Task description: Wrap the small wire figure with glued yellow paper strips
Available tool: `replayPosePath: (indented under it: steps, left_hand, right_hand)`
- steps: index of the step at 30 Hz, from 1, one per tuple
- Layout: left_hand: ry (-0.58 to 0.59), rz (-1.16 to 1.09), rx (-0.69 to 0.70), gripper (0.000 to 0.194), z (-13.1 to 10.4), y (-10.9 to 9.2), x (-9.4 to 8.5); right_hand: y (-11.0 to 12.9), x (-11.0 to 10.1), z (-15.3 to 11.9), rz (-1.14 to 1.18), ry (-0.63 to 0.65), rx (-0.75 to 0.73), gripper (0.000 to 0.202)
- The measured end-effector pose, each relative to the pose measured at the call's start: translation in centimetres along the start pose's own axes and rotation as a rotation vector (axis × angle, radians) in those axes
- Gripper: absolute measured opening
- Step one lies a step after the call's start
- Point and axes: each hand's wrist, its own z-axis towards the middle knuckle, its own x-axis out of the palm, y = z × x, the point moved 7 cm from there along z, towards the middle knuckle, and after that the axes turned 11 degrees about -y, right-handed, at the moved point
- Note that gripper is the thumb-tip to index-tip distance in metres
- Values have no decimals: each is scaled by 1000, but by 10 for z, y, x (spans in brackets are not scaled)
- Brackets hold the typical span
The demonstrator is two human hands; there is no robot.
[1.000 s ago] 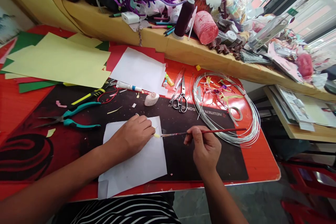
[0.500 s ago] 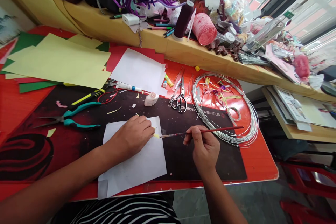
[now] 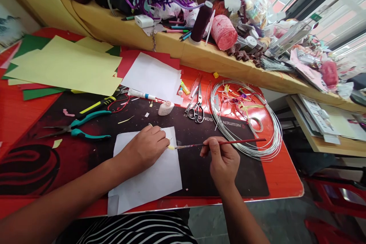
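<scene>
My right hand [image 3: 224,162] is closed around a thin paintbrush [image 3: 240,142] with a red handle, its tip pointing left. The bristles touch a small pale yellow piece [image 3: 171,147] that sticks out from under the fingers of my left hand [image 3: 151,146]. Those left fingers are curled down on it, over a white sheet of paper [image 3: 148,187]. Most of the yellow piece is hidden, so I cannot tell its shape. Just beyond the sheet stands a small pinkish-white bottle [image 3: 166,108].
Teal-handled pliers [image 3: 77,127] and a yellow-black cutter [image 3: 97,105] lie to the left. Scissors [image 3: 197,110] and a coil of silver wire [image 3: 274,137] lie to the right. Coloured paper sheets [image 3: 77,65] are stacked behind. A crowded ledge [image 3: 183,49] runs along the back.
Both hands and the paintbrush hold almost the same position. The whole view has shifted very slightly; nothing has been picked up or let go.
</scene>
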Motion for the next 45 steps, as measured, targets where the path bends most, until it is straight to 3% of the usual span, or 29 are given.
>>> replayPosePath:
  steps: [8,17,23,27,35,45]
  left_hand:
    - [-7,15,11,21,1,-1,-2]
    - [4,16,0,21,0,-1,0]
    - [12,18,-9,20,1,-1,-1]
    - [24,10,-14,20,0,0,0]
    - [31,9,-19,21,0,1,2]
    - [25,-2,-33,21,-1,2,2]
  right_hand:
    - [-1,10,-4,24,53,-4,30]
    - [-8,-1,0,86,-22,51,29]
    - [-5,10,-3,45,38,11,29]
    - [-3,5,-2,-10,35,-16,31]
    - [-9,-5,1,130,-53,106,30]
    - [-11,5,-2,62,14,76,31]
